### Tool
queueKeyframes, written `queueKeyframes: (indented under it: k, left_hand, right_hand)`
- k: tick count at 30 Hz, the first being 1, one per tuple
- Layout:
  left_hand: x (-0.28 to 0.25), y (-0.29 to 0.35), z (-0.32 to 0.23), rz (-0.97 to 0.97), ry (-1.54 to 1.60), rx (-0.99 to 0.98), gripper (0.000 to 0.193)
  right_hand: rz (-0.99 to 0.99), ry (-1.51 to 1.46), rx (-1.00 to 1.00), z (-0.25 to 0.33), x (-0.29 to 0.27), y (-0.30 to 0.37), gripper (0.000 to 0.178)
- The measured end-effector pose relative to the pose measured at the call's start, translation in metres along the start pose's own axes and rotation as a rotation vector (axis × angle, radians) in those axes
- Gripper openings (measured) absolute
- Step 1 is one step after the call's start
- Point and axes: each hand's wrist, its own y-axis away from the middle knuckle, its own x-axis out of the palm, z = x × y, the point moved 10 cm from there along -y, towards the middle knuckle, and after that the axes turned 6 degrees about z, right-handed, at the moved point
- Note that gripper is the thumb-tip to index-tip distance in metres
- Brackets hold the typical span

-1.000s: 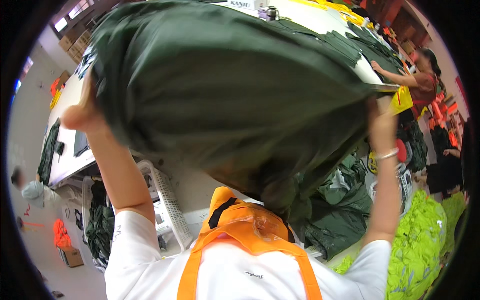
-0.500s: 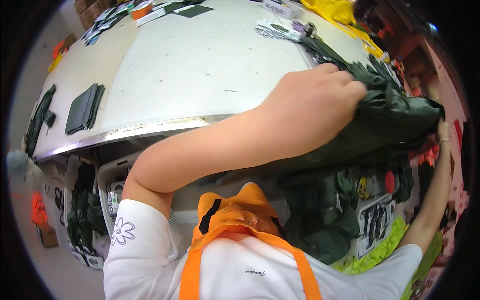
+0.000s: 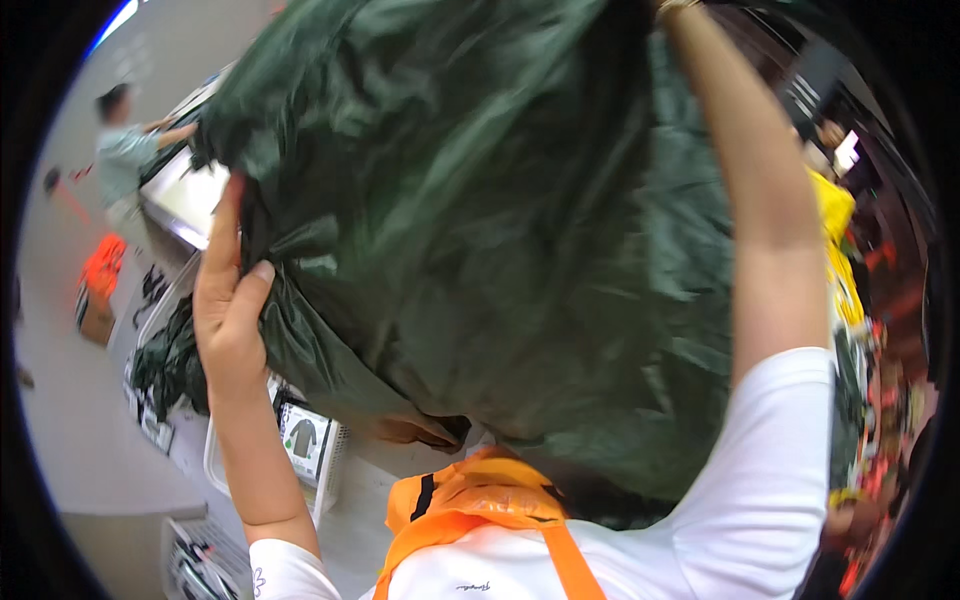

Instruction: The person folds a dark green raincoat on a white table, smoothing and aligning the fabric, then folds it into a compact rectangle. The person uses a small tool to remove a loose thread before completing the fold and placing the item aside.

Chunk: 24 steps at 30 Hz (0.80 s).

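Note:
A large dark green garment [image 3: 480, 230] of thin, shiny fabric is spread upright in front of me and fills the middle of the view. My left hand [image 3: 232, 300] grips its left edge, with the thumb against the cloth and the fingers partly behind it. On the other side my right forearm [image 3: 765, 210] reaches up to the top of the picture. A bracelet [image 3: 680, 4] shows at that wrist; the right hand itself lies beyond the frame. Creased fabric gathers beside this wrist, and the lower part hangs close to my orange apron [image 3: 470, 500].
White baskets stand at lower left, one holding a printed package [image 3: 304, 440], another dark green cloth [image 3: 172, 365]. Behind the garment's left edge is a white table [image 3: 190, 205] with another person [image 3: 128, 160] beside it. Yellow fabric [image 3: 835, 215] lies at right.
The garment has been raised from the table's right side and spread out before me. My left hand has swung over to the left, while my right arm has risen.

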Motion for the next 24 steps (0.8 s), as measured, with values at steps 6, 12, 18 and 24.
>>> queueKeyframes:
  k: [6, 12, 18, 24]
  left_hand:
    - [-0.104, 0.056, 0.253, -0.034, -0.388, -0.451, 0.066]
    - [-0.12, 0.138, 0.422, 0.002, -0.989, -0.739, 0.076]
    - [-0.098, 0.132, 0.469, 0.105, -1.343, -0.952, 0.069]
    - [-0.129, 0.106, 0.491, 0.255, -1.255, -0.843, 0.079]
  right_hand:
    - [0.627, -0.107, 0.039, -0.153, 0.298, 0.217, 0.063]
    - [1.161, 0.558, 0.464, -0.241, 0.248, 0.52, 0.061]
    - [1.035, 0.54, 0.355, -0.253, 0.234, 0.522, 0.061]
    - [1.095, 0.427, 0.446, -0.279, 0.227, 0.517, 0.062]
